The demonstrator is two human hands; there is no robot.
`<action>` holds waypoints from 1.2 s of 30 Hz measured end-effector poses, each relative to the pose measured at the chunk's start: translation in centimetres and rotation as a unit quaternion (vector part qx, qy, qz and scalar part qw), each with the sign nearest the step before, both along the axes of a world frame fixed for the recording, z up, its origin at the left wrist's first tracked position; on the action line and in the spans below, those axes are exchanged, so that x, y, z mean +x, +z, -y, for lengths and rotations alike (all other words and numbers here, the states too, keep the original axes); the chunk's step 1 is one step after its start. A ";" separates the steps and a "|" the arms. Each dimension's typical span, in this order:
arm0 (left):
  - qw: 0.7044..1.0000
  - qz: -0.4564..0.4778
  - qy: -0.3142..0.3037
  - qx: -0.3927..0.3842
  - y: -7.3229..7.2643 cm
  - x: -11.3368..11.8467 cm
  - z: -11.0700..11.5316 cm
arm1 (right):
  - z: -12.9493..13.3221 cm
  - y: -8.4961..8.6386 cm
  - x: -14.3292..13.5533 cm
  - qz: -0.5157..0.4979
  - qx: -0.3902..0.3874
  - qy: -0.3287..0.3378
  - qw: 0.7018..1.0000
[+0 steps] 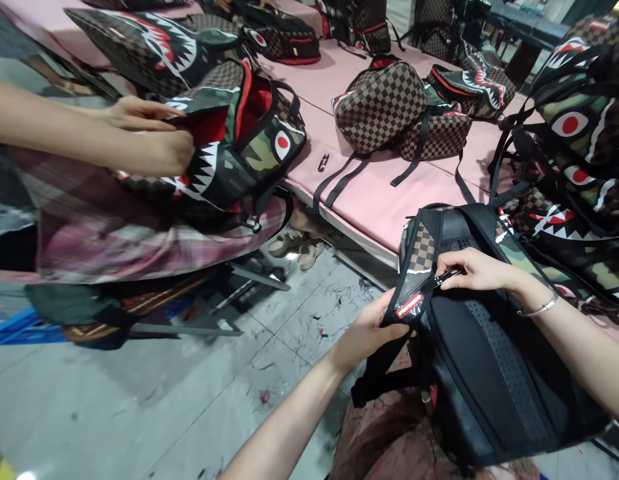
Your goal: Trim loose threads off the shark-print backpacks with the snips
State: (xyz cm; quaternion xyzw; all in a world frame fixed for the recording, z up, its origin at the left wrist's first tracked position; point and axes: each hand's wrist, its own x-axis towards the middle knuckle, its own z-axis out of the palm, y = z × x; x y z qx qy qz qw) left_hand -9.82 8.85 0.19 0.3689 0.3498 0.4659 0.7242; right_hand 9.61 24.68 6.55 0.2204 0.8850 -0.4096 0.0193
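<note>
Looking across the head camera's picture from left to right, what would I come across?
A co-worker's fist → beige shoes → the wearer's left hand → the strap's checkered patch → the wearer's right hand → piled backpacks.

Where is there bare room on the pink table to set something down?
Bare pink table shows between the checkered bag and the black backpack, edged by loose straps; another patch lies between the checkered bag and the camouflage bag. The right is crowded with piled bags.
</note>
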 end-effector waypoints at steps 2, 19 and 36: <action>1.000 -0.012 -0.002 0.005 0.1 0.0 0.0 | 0.1 0.1 -0.2 0.009 0.020 0.013 1.000; 0.986 -0.136 0.012 0.099 0.8 -0.1 -0.4 | 2.1 1.6 -2.8 -0.011 0.067 0.099 0.993; 0.998 0.061 0.008 -0.033 0.3 -0.1 -0.2 | 1.2 -2.2 0.3 -0.178 0.155 -0.081 0.968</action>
